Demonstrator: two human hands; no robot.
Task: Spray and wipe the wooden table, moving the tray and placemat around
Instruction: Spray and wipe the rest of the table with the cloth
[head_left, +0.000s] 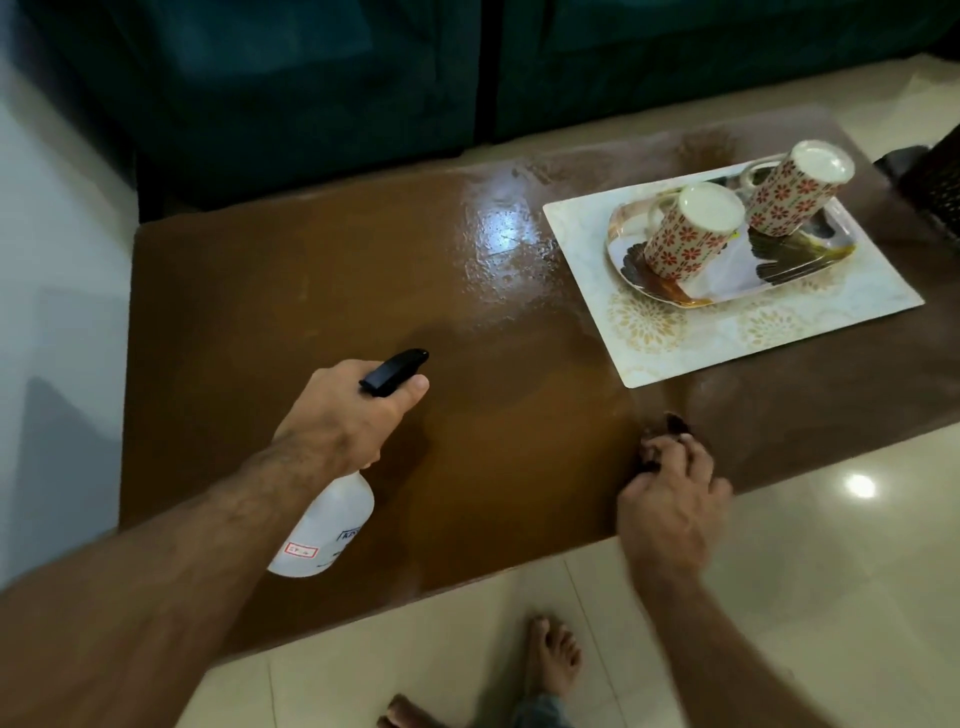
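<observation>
Over the wooden table (311, 291): your left hand (348, 415) aims a spray bottle (327, 525), your right hand (670, 499) works a dark cloth (675, 423) at the near edge.

Left fingers are curled round the bottle's neck, thumb lying along the black nozzle head, bottle tilted and off the surface. Right fingers are bunched and curled, gripping the cloth against the wood; the hand is blurred. Placemat (727, 332) lies on the table's far right part, the tray (810, 260) on top of it, with two patterned cups (685, 239) standing upside down on the tray. Wet sheen shows just left of the placemat. Your bare feet (550, 660) are on the tiled floor (831, 571).
</observation>
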